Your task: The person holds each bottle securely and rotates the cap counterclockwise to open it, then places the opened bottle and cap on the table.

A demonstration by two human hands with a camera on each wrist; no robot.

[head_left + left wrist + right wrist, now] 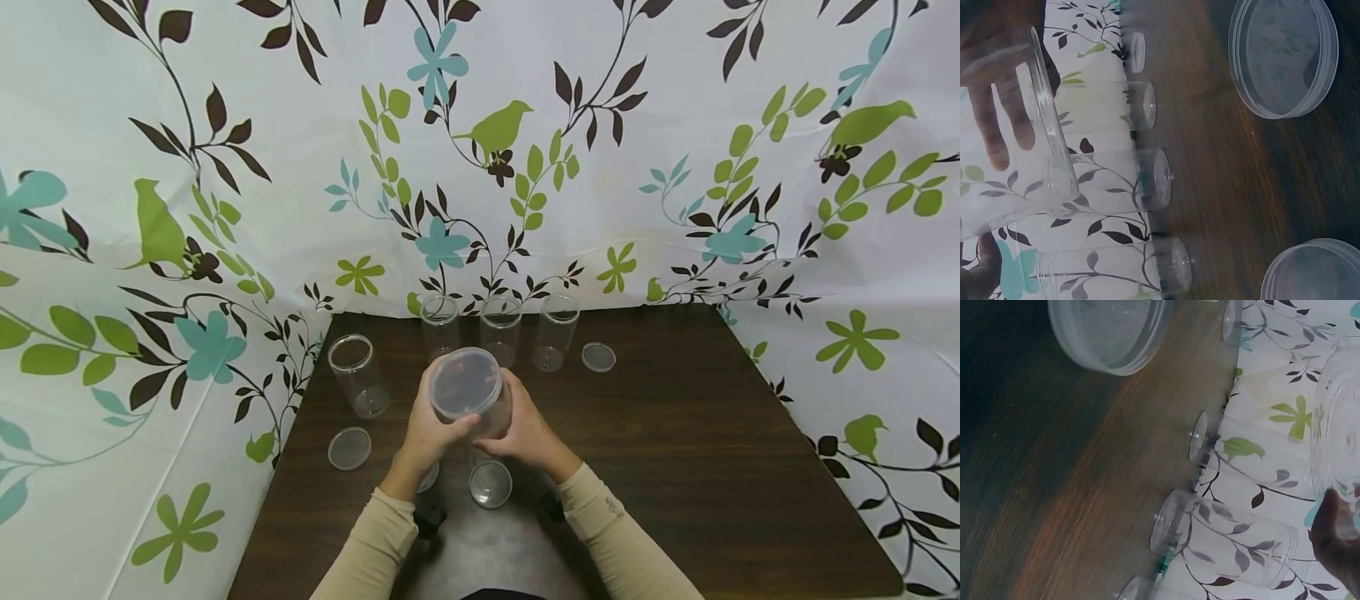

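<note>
Both hands hold one clear plastic jar (pixel 492 414) above the table, tilted so that its frosted round lid (pixel 465 382) faces the head camera. My left hand (pixel 429 429) grips the jar's left side, its thumb lying at the lid's near edge. On the other side my right hand (pixel 531 429) holds the wall, with the thumb lower down. Most of the fingers are hidden behind the jar in the head view. Through the clear wall of the held jar (pixel 1054 140), several fingers show in the left wrist view. Whether the lid is fully seated cannot be told.
Three clear jars (pixel 500 329) stand along the back edge, and another jar (pixel 360 379) stands at the left. Loose lids lie at the back right (pixel 598 357) and left (pixel 349 449). Below the hands are a clear round piece (pixel 491 485) and a partly hidden lid (pixel 429 477).
</note>
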